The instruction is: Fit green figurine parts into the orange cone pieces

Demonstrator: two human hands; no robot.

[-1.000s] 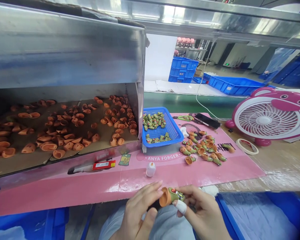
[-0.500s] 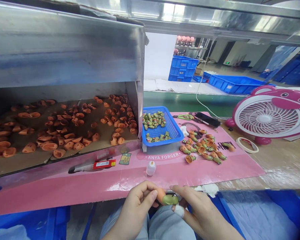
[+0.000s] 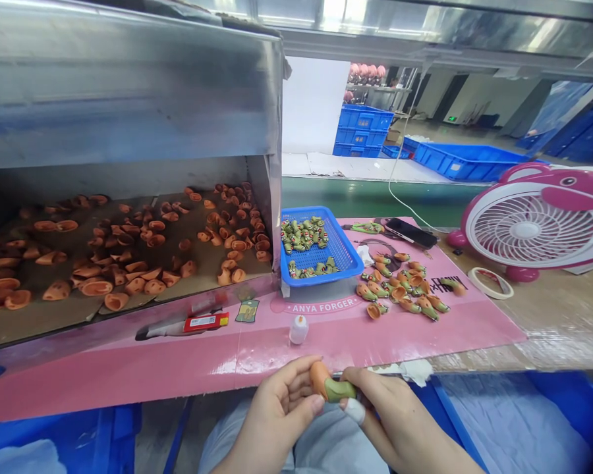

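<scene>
My left hand (image 3: 281, 411) and my right hand (image 3: 393, 421) both grip a small moulded figure (image 3: 332, 387) in front of the pink mat's near edge. The figure has an orange flared end and a green body. A white bandage (image 3: 356, 411) covers one finger of my right hand. Nearest my hands stands a small white glue bottle (image 3: 299, 329). Loose green-and-orange pieces (image 3: 400, 289) lie on the pink mat (image 3: 296, 352), and more fill a blue plastic basket (image 3: 321, 249). Orange moulded parts (image 3: 128, 253) lie on cardboard inside a steel cabinet (image 3: 128, 85).
A red-labelled packet (image 3: 206, 321) lies by the cabinet. A phone (image 3: 410, 232), a tape roll (image 3: 491, 283) and a pink bear-shaped fan (image 3: 534, 224) sit to the right. Blue crates (image 3: 474, 161) stand beyond a green conveyor belt (image 3: 370, 201). Blue bins (image 3: 514, 421) sit below the bench.
The figure has rotated between my fingers, its printed face turning out of view and its green side now showing. Both hands have shifted slightly, and the whole view has tilted a little.
</scene>
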